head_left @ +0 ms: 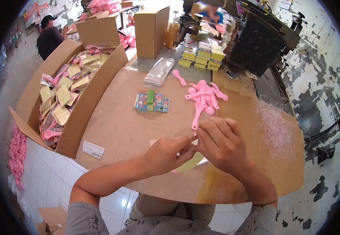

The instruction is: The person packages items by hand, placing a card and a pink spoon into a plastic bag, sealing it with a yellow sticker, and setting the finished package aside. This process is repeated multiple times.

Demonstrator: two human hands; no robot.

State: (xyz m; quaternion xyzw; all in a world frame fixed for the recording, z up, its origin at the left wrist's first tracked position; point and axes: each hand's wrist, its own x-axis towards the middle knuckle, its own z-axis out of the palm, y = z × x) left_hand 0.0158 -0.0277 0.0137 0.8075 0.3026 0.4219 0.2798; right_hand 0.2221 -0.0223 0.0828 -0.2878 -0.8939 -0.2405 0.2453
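Bright, even daylight, soft faint shadows, mild glare on the clear plastic sleeves, strong fisheye bending with black vignette at the corners, sharp centre, far background soft, one patch there blurred

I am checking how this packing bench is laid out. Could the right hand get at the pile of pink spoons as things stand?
Probably yes. The right hand is busy with a clear packet, but the pink spoons lie just beyond its fingertips on bare cardboard, with nothing between.
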